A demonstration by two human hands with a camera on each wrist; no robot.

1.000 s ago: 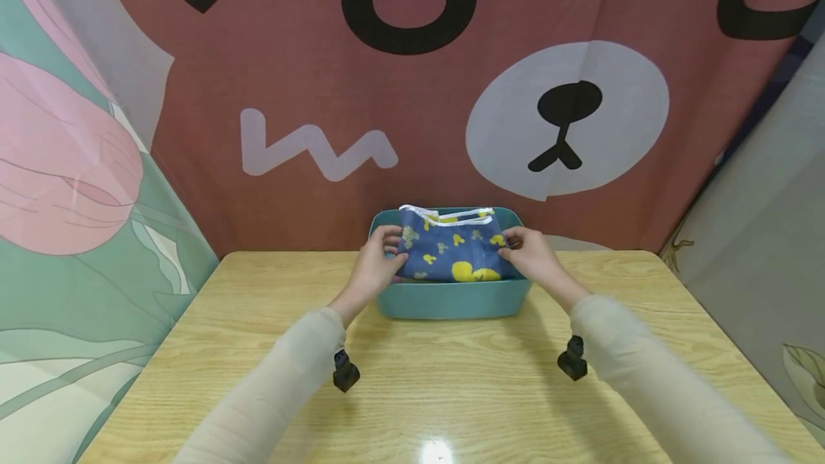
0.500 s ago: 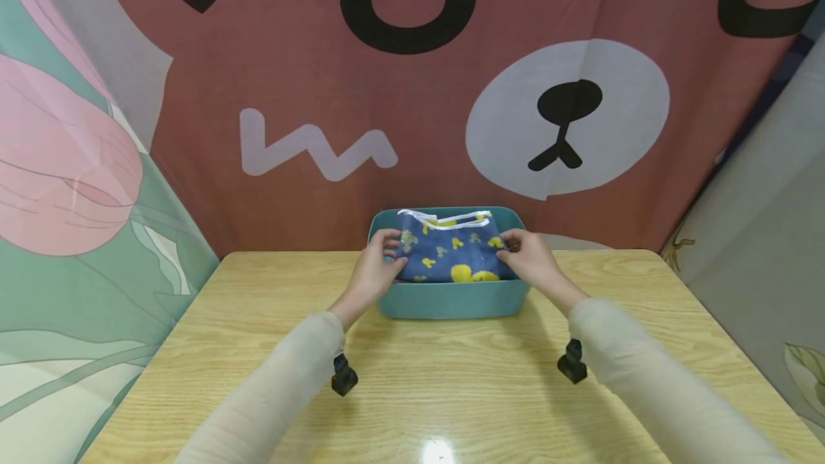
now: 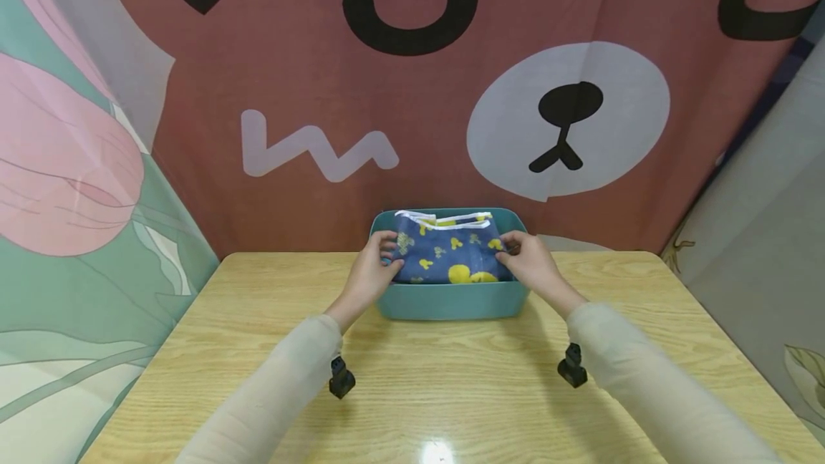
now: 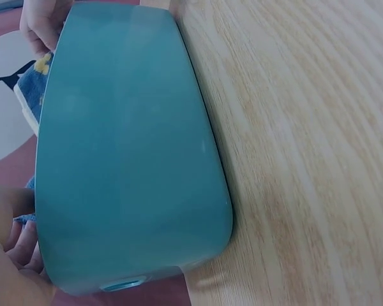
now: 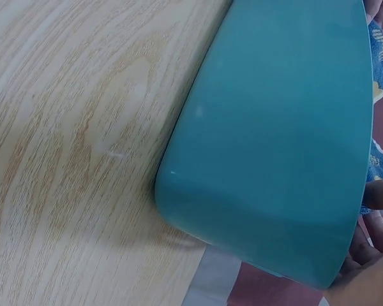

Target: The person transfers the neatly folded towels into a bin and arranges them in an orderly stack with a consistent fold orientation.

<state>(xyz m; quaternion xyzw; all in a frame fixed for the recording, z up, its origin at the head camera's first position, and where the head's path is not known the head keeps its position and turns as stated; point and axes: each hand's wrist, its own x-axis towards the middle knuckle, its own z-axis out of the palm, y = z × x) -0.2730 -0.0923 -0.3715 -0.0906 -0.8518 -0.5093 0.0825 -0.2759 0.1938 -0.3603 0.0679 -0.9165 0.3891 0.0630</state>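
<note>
A folded dark blue towel [image 3: 445, 256] with yellow and pale prints and white edging stands partly inside a teal bin [image 3: 451, 302]. My left hand [image 3: 376, 263] pinches the towel's left side between thumb and fingers, over the bin's left end. At the opposite side my right hand [image 3: 530, 258] pinches the towel's right edge. Both wrist views look mostly at the bin's outer wall [image 4: 127, 146]. In the right wrist view, bits of the towel [image 5: 380, 167] show past the rim by the thumb. The bin's front wall hides the towel's lower part.
The bin stands at the back of a wood-grain table [image 3: 412, 385], close to a hanging curtain [image 3: 309, 206] with a bear print. More printed fabric [image 3: 71, 271] hangs at the left, and a pale curtain [image 3: 760, 220] at the right.
The towel has sunk slightly lower in the bin and shifted a little to the left, both hands moving with it. Both keep their pinch, and the bin stays put.
</note>
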